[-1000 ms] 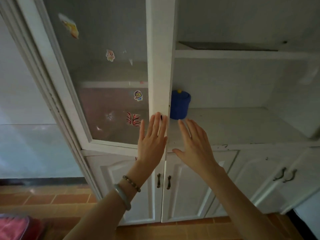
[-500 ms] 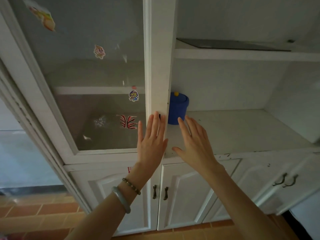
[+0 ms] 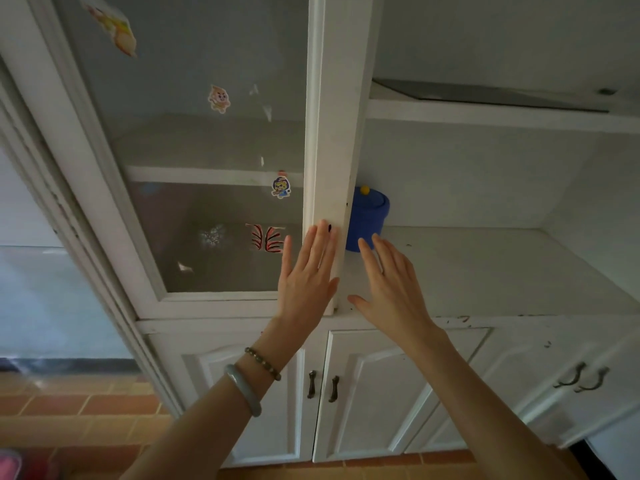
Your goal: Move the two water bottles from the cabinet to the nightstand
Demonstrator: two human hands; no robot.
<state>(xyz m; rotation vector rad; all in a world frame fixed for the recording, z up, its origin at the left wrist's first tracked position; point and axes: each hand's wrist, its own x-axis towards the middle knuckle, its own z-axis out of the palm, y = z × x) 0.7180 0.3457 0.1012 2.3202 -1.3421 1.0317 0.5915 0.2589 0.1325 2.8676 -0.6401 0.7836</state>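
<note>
- Head view, nearest ground: two bare forearms rise from the bottom edge. The left wrist carries a pale bangle and a beaded bracelet.
- Left hand: flat and empty, fingers extended and close together, palm toward the cabinet. Its fingertips overlap the white frame of the glass door; whether they touch it cannot be told.
- Right hand: likewise spread and empty, thumb out to the side, raised before the open shelf. Nothing is gripped by either hand.
- Lower cabinet doors beneath the hands are shut, with dark handles.
- Middle ground: the open shelf holds one blue lidded container with a yellow knob, partly hidden behind the door frame. It is not a water bottle.
- Behind the glass, stickers and dim shelves show; contents are unclear through the reflections.
- Task items: the two water bottles are not visible anywhere in this view; their compartment cannot be determined. The nightstand is also out of view.
- Judgement on handling: a filled bottle would likely be moderately heavy, rigid enough to squeeze lightly, and possibly smooth. One hand around the mid-body of each seems the soundest hold.
- Judgement on stage: the task has scarcely begun; locating the bottles comes first, probably by moving the glass door or opening a lower one.
</note>
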